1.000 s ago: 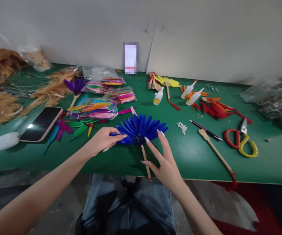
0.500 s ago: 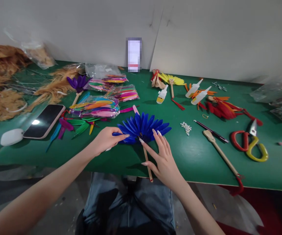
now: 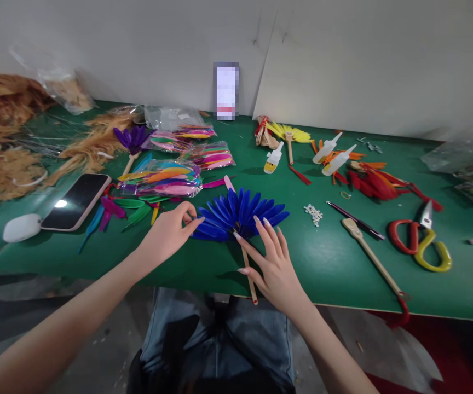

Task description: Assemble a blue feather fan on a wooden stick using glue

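A fan of blue feathers (image 3: 240, 210) lies spread on the green table, its wooden handle (image 3: 248, 273) pointing toward the front edge. My right hand (image 3: 267, 251) rests over the fan's lower right part with its fingers spread, the index fingertip at the feathers' base. At the fan's left edge is my left hand (image 3: 174, 227), thumb and fingers pinched together by a feather tip; whatever lies between them is too small to make out. A pink strip (image 3: 229, 183) shows behind the fan.
Bagged colored feathers (image 3: 166, 178), a phone (image 3: 75, 202) and a white case (image 3: 22, 227) lie left. Glue bottles (image 3: 273, 158), white beads (image 3: 313, 215), a pen (image 3: 355, 220), a bare fan stick (image 3: 371, 254) and scissors (image 3: 421, 238) lie right.
My left hand has drawn back a little to the left and up from the fan's left feathers, its fingers more curled. My right hand stays at the feathers' base.
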A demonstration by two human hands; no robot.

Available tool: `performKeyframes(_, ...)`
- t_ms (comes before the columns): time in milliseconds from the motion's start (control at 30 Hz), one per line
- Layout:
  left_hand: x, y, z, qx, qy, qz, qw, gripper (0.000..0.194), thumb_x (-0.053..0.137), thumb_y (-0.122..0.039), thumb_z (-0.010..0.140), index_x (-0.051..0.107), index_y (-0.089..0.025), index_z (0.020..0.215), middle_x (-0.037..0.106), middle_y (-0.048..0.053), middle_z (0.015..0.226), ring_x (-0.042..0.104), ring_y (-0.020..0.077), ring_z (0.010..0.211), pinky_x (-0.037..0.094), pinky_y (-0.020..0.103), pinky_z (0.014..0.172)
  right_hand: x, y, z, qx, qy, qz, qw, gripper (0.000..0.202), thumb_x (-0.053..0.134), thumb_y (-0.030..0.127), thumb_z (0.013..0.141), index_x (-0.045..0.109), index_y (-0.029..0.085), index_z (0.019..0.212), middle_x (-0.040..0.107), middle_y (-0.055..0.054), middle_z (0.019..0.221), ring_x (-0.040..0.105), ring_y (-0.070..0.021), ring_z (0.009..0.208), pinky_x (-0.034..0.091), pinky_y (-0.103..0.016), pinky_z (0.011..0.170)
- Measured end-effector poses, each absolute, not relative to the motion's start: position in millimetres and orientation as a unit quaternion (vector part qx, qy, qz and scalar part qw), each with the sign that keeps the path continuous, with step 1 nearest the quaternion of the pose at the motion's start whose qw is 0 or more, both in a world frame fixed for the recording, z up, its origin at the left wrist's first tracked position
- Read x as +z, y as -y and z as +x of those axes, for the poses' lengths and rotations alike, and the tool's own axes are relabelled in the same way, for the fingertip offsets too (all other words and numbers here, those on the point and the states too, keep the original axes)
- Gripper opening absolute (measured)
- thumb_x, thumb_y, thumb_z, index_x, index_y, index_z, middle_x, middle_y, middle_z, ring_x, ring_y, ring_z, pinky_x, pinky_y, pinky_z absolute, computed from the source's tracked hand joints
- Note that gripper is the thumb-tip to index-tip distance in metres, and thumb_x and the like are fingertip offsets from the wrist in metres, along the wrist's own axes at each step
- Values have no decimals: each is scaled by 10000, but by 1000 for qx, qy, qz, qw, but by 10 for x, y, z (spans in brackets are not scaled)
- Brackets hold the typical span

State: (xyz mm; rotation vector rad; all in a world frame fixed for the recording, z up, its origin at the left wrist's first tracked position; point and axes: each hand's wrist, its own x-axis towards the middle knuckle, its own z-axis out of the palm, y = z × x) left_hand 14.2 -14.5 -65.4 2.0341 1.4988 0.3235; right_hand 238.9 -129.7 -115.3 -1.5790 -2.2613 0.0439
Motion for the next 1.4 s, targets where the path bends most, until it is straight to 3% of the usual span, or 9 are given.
performKeyframes(167, -669, 144, 72, 128, -582, 767, 238, 268, 435, -484, 888, 439, -217, 917, 630, -5, 716, 545, 137, 476, 354, 234, 484, -1141, 1295, 2387, 3, 808, -561, 183, 534, 426, 494, 915, 405, 262, 1396, 81, -109, 1568, 119, -334, 1424, 228, -576, 1099)
performKeyframes(567, -684, 148, 86, 136, -575, 771, 236, 320, 480, -515, 863, 455, -210, 959, 619, 9, 839, 493, 100, 465, 374, 237, 504, -1121, 1293, 2375, -5, 807, -565, 169, 542, 435, 505, 907, 410, 267, 1393, 109, -119, 1563, 127, -327, 1424, 210, -577, 1103)
performKeyframes(833, -696, 257, 177, 201, -494, 825, 186, 194, 486, -370, 897, 530, -206, 991, 524, -6, 824, 451, 81, 514, 415, 223, 569, -1118, 1305, 2395, 0, 801, -570, 184, 569, 425, 464, 924, 296, 284, 1448, 87, -103, 1568, 120, -324, 1426, 215, -569, 1106)
performKeyframes(933, -713, 354, 215, 217, -451, 852, 155, 209, 445, -337, 927, 588, -207, 1007, 564, 21, 871, 523, 107, 611, 436, 226, 611, -1129, 1323, 2416, 1, 786, -581, 209, 583, 403, 434, 937, 234, 267, 1470, 65, -102, 1570, 119, -326, 1426, 224, -568, 1104)
performKeyframes(1067, -790, 559, 270, 217, -360, 906, 44, 292, 433, -304, 942, 611, -190, 1143, 628, 86, 1017, 571, 217, 915, 435, 335, 835, -1138, 1358, 2442, 11, 781, -586, 215, 595, 382, 418, 946, 181, 257, 1483, 43, -103, 1569, 99, -322, 1429, 220, -572, 1104)
performKeyframes(1167, -879, 713, 306, 184, -326, 927, 2, 447, 447, -374, 935, 501, -136, 1310, 543, 153, 1285, 464, 304, 1191, 352, 422, 978, -1139, 1379, 2450, 12, 791, -579, 199, 577, 388, 418, 945, 227, 248, 1472, 45, -106, 1569, 89, -324, 1429, 217, -567, 1107)
performKeyframes(1233, -928, 780, 315, 172, -327, 929, 3, 509, 423, -385, 943, 417, -119, 1378, 433, 169, 1408, 342, 314, 1319, 277, 439, 1056, -1139, 1383, 2449, 11, 797, -573, 190, 562, 392, 425, 943, 260, 254, 1462, 44, -100, 1570, 88, -326, 1429, 217, -567, 1107)
performKeyframes(1400, -953, 787, 251, 205, -393, 896, 13, 531, 404, -299, 952, 281, -185, 1456, 305, 137, 1497, 214, 300, 1398, 173, 444, 1123, -1130, 1357, 2432, 11, 807, -563, 178, 553, 401, 462, 933, 301, 282, 1446, 58, -91, 1570, 94, -326, 1428, 202, -566, 1111)
